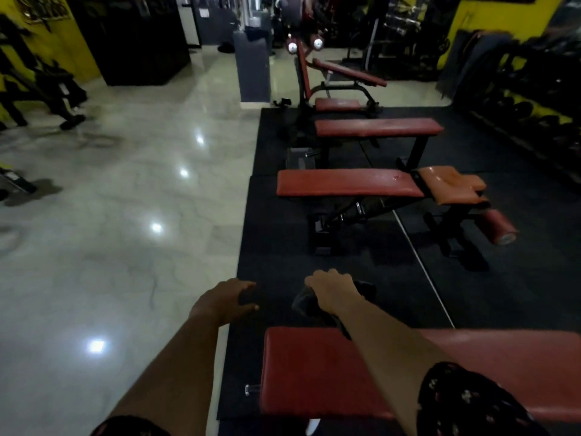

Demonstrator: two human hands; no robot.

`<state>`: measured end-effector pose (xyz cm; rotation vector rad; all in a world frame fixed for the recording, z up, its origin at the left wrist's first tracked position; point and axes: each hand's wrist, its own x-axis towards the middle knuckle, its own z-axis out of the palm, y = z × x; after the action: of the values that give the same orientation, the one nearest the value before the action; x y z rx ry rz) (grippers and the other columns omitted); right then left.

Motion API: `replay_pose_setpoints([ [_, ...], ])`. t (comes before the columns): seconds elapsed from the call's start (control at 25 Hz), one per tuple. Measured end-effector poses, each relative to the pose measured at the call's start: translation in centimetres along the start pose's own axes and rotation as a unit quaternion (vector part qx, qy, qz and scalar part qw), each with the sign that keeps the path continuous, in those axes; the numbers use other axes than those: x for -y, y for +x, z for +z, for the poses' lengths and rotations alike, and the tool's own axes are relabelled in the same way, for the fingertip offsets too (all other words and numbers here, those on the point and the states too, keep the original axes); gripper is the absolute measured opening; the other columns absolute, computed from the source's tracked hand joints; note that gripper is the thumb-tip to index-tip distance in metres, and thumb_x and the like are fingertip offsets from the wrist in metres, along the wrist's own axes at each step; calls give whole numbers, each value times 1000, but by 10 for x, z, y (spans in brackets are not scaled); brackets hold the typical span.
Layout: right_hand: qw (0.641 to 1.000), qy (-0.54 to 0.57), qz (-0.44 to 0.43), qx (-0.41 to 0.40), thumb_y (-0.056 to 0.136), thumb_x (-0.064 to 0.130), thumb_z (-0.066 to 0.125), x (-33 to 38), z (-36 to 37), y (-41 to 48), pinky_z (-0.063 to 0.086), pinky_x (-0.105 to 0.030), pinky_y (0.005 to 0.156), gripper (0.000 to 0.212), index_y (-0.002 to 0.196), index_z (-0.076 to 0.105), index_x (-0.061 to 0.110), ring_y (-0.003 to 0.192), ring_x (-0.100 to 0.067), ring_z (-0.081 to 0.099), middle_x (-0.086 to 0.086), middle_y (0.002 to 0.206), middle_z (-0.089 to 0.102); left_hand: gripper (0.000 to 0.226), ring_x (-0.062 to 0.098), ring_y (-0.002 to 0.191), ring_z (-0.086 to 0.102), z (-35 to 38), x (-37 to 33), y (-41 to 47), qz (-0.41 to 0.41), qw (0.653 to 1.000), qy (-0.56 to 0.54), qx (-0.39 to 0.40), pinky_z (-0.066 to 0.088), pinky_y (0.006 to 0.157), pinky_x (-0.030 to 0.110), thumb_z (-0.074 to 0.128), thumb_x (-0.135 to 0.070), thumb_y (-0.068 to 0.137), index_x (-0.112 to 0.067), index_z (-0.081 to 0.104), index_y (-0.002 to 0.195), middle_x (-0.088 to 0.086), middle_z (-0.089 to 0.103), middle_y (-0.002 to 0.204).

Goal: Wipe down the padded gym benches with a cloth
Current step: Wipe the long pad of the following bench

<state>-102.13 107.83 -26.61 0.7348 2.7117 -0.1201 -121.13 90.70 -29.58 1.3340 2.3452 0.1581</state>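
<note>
Glossy marble floor (132,215); right hand (330,289) grips limp, seemingly dark cloth (306,305).

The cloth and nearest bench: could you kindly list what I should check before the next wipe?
1. The cloth is held in the right hand: ok.
2. The left hand is free, holding nothing: ok.
3. The nearest bench pad is within reach, under the right forearm: ok.
4. The cloth is on the pad: not ok; it hangs beyond the pad's edge, over the black mat.
5. The pad is already wiped: cannot tell.
</note>
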Motion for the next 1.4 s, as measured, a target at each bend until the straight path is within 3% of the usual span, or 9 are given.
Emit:
replay_pose_setpoints([
  [0.36, 999, 37, -9, -26, 91, 8, 52, 118, -14, 17, 43, -49, 92, 31, 120, 47, 19, 115, -33, 48, -7, 125, 50, 55, 9, 117, 53, -20, 100, -71, -35, 999, 8, -37, 47, 96, 29, 58, -57, 91, -40, 45, 141, -11, 53, 135],
  [0.64, 997, 23, -72, -23, 91, 11, 53, 286, -32, 57, 44, -47, 93, 38, 128, 46, 18, 118, -33, 49, -7, 129, 49, 54, 6, 124, 48, -71, 246, -149, -84, 992, 9, -98, 43, 99, 28, 58, -58, 90, -44, 44, 140, -16, 53, 133],
  [0.88, 990, 50, -127, -44, 89, 10, 55, 419, -37, 81, 41, -42, 89, 30, 117, 48, 17, 114, -30, 49, -6, 123, 51, 52, 7, 125, 47, -94, 348, -202, -128, 985, 30, -110, 43, 97, 26, 57, -54, 91, -42, 44, 141, -15, 53, 133],
  [1.08, 993, 29, -106, -52, 89, 10, 54, 431, -58, 112, 41, -42, 92, 31, 119, 48, 17, 117, -30, 48, -5, 124, 50, 52, 6, 125, 47, -108, 380, -197, -125, 981, 21, -147, 42, 95, 26, 59, -53, 91, -43, 45, 140, -16, 54, 132],
  [1.4, 999, 12, -33, -14, 92, 14, 53, 397, -63, 199, 45, -44, 92, 32, 122, 46, 19, 119, -31, 48, -5, 129, 48, 50, 8, 126, 46, -122, 413, -116, -96, 990, 38, -99, 43, 97, 28, 57, -51, 92, -42, 45, 140, -15, 54, 132],
])
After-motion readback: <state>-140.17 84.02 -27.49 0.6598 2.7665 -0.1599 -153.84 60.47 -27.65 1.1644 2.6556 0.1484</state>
